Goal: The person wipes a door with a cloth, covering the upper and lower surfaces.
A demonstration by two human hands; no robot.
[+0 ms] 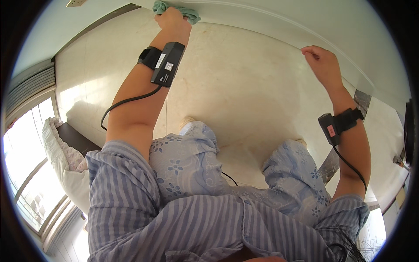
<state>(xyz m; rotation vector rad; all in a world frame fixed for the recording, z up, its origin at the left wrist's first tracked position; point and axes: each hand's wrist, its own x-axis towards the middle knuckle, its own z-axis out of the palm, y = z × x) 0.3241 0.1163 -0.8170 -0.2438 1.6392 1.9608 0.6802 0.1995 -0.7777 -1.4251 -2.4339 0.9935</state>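
Daylight enters from the overexposed, wide glass window (30, 142) at left, making glare on the glossy cream stone floor (227, 78); straight lines bend toward the dark edges.

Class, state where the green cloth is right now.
In the head view, the green cloth is at the top, left of centre, in the person's left hand, near the lower edge of the pale panel.

Bright Light Floods In From the Left!

And there's the window (25, 139), glowing, with a grey pleated curtain (32, 81) right beside it! White bedding (65, 174) slumps next to a dark board (76, 137). Pale floor tiles (218, 83) catch the glare. A dark skirting strip (96, 26) edges the wall (48, 39). Far right, a metal handle (400, 163) juts out near dark marbled stone (331, 166)!
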